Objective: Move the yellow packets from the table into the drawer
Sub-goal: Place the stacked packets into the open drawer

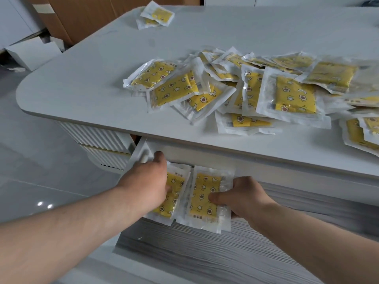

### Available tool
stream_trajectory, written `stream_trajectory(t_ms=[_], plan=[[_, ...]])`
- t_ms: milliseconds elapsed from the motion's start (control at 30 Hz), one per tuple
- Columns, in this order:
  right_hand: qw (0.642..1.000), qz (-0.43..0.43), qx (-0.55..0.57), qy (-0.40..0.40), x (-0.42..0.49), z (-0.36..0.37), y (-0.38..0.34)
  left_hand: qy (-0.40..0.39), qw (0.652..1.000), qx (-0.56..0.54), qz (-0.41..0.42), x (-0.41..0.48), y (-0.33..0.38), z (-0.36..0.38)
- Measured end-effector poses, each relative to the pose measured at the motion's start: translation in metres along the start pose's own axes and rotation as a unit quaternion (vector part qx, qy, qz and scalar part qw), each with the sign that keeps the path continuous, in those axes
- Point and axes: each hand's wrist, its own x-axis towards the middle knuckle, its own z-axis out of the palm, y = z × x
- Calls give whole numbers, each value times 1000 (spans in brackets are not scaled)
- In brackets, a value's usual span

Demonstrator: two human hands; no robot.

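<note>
Left grip [147, 181] closes its fingers on a stack of yellow packets [176, 189], covering the stack's left edge. Right grip [244, 197] pinches a second stack [205, 193], thumb on top and fingers beneath. The two stacks touch side by side in the open drawer [143, 150], just below the front edge of the surface [92, 78]. Farther back, a loose overlapping pile [246, 89] of packets lies on the surface. A far pair [156, 15] lies well apart at the back edge. Cardboard [92, 15] stands behind.
</note>
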Motion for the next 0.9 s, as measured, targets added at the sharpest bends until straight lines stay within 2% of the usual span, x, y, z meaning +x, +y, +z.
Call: stream_trajectory(t_ms=[133, 267, 333, 367, 433, 500, 567, 667, 800, 900], plan=[[1000, -23, -19, 1, 0, 8, -4, -34, 999, 28, -10, 5, -4, 2], [998, -39, -53, -4, -3, 5, -8, -11, 993, 105, 50, 0, -7, 0], [987, -64, -150, 0, -9, -4, -11, 23, 988, 127, 90, -2, -10, -9], [970, -87, -226, 7, -12, -10, -13, 40, 984, 126, 120, -2, -14, -15], [906, -177, -380, 56, -17, -19, -6, 69, 969, 96, 217, 1, -29, -20], [843, -320, -407, 147, -15, -21, 13, 54, 940, 98, 322, 4, -47, -21], [798, -409, -402, 187, -11, -15, 35, 31, 929, 122, 349, 3, -62, -13], [781, -432, -397, 217, -12, 0, 54, -11, 931, 138, 337, -1, -63, -9], [743, -456, -440, 212, -15, 11, 57, -84, 940, 132, 304, -2, -51, -7], [741, -442, -463, 203, -11, 15, 58, -82, 932, 149, 321, -4, -43, -4]])
